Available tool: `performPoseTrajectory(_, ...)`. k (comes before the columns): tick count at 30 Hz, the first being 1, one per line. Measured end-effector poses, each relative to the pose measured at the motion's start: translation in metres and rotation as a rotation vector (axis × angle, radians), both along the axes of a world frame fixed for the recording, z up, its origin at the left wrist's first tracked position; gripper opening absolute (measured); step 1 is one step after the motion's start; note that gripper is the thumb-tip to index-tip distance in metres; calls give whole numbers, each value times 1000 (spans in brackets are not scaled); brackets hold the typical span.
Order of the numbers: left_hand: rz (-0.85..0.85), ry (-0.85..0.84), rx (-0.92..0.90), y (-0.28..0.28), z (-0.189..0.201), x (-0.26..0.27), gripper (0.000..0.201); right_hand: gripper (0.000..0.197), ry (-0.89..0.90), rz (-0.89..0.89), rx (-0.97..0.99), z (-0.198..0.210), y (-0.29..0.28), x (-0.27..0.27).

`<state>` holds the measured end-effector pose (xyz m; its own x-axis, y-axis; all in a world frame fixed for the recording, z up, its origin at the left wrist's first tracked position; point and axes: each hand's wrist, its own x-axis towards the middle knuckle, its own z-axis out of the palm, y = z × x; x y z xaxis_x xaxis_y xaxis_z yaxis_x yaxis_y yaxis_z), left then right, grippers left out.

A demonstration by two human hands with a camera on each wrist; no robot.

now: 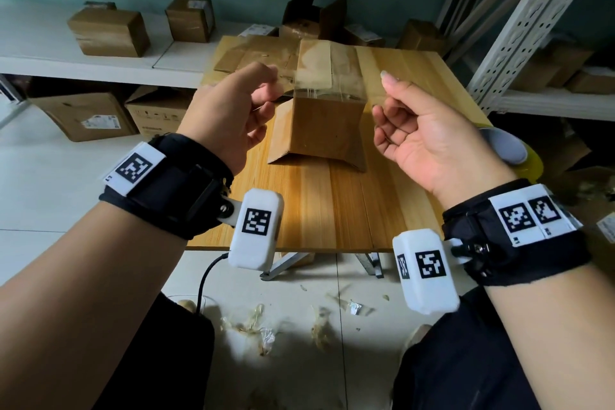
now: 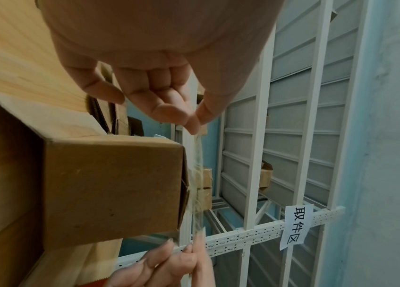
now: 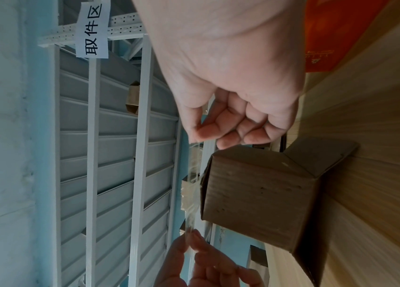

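Tape (image 1: 332, 90) spans left-right (ends pinched) across box (image 1: 322, 123).

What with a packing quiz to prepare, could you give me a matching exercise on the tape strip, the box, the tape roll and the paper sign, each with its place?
1 tape strip
2 cardboard box
3 tape roll
4 paper sign

A stuck on the white rack
B middle of the wooden table, flaps splayed
C pinched between left hand and right hand
D by the table's right edge, behind the right hand

Pairs: 1-C, 2-B, 3-D, 4-A.
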<state>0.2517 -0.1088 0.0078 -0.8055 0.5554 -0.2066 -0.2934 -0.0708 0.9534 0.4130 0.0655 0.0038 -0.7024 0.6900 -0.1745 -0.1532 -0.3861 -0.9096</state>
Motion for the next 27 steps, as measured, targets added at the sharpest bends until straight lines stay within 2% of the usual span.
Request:
performPoseTrajectory(8,-11,-3,-4,1,2,6,6,16,-14,21,-39,2,0,0)
performPoseTrajectory(21,7,46,67,3,2,6,13,22,20,27,-30,1,3,-1)
performPoseTrajectory(27,6,30,-2,4,-1,4,17,24,-17,19,-37,-1,4,-1)
